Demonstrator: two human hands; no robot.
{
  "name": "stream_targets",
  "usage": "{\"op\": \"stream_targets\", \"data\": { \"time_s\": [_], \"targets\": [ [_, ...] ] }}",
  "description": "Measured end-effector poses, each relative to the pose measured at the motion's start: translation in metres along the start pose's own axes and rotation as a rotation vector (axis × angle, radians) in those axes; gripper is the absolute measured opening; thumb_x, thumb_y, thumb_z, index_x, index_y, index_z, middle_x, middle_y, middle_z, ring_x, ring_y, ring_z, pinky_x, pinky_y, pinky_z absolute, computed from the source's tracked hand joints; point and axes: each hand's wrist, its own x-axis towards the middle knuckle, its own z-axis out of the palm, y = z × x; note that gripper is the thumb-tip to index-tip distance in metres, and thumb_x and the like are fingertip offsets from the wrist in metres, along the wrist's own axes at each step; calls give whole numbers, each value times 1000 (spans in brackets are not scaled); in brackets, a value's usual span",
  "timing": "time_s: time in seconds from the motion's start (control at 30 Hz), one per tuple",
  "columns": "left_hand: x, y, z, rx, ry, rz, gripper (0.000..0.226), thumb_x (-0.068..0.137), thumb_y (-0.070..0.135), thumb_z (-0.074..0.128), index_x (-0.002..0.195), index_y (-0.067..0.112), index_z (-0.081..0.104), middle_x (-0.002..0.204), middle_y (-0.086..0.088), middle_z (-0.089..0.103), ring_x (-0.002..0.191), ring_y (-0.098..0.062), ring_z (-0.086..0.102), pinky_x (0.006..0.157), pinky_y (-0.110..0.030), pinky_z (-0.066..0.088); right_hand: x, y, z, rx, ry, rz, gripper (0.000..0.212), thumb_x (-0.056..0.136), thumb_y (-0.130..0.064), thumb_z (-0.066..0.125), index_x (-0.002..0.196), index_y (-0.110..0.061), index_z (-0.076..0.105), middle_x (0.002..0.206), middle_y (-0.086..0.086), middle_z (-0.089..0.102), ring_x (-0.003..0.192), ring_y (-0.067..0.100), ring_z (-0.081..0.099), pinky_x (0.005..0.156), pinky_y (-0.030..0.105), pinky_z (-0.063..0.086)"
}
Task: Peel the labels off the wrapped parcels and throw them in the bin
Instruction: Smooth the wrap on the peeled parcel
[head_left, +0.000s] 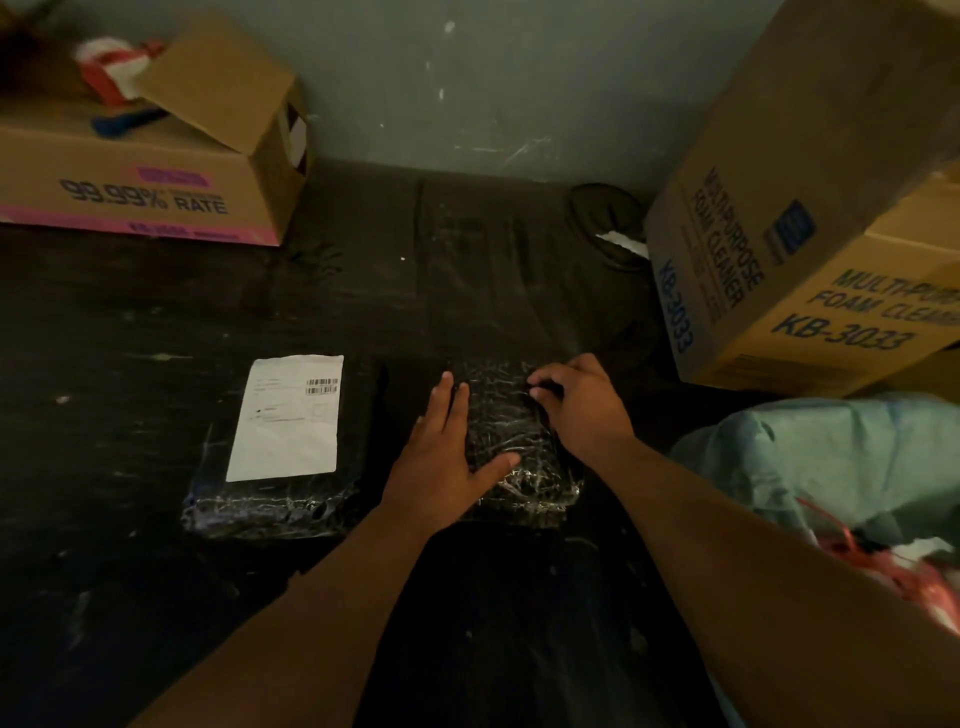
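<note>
Two parcels wrapped in shiny black plastic lie on a dark floor. The left parcel carries a white shipping label with a barcode on its top. The right parcel shows no label on its visible face. My left hand lies flat on the right parcel's left side, fingers spread. At that parcel's far right corner my right hand has its fingertips curled, pinching at the wrap; what they hold is too dark to tell. A dark round bin with a white scrap in it stands by the wall.
An open cardboard box with red and white items stands at the far left. Two stacked "Multipurpose Foam Cleaner" cartons stand at the right. A pale green bag with red-and-white contents lies at my right. A grey wall closes the back.
</note>
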Motion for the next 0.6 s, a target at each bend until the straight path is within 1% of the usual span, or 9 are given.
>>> {"op": "stream_targets", "data": {
  "time_s": [0.07,0.13,0.2,0.27,0.33,0.4,0.5,0.6],
  "targets": [
    [0,0,0,9,7,9,110,82,81,43,161,22,-4,165,11,-25,154,-17,-7,125,-47,14,3,2,-1,3,-27,-3,11,93,-26,64,102,-27,70,114,1,47,109,18,52,97,28,45],
    [0,0,0,11,7,15,111,81,84,40,161,21,-4,166,10,-25,154,-14,-9,125,-47,13,6,4,-2,-7,-70,-3,7,93,-26,64,97,-28,69,112,0,47,106,16,51,94,25,42],
    [0,-1,1,6,-1,16,111,81,84,40,161,21,-4,165,10,-26,154,-13,-9,125,-47,13,9,6,-5,23,-81,8,6,93,-24,64,92,-28,68,109,0,51,100,14,55,88,24,42],
    [0,0,0,-3,-5,9,110,81,83,41,161,22,-4,165,12,-26,154,-14,-8,125,-47,13,13,8,-12,114,-63,51,9,94,-22,62,87,-28,64,97,-2,60,91,15,61,79,25,43],
    [-1,2,-1,-3,-11,-4,109,83,80,45,161,23,-5,165,13,-26,154,-16,-7,125,-45,12,18,6,-17,126,-72,58,11,96,-23,58,87,-28,61,87,-5,63,83,13,62,72,26,44],
    [-2,3,-3,6,-21,-12,107,85,78,47,161,24,-6,165,13,-27,154,-18,-5,125,-45,13,21,3,-16,34,-86,3,10,96,-26,57,88,-31,62,92,-2,64,81,12,62,71,28,48],
    [-2,3,-4,7,-34,-20,108,85,78,48,161,25,-7,165,13,-27,155,-19,-5,124,-48,18,22,0,-9,-110,-80,-57,9,96,-31,56,94,-33,64,104,4,58,84,16,61,74,30,49],
    [-2,3,-4,-6,-47,-26,108,84,79,48,161,25,-6,164,14,-27,155,-21,-4,123,-50,21,23,0,-6,-207,-79,-86,12,95,-35,56,101,-31,65,107,6,55,86,22,62,77,34,53]
  ]
}}
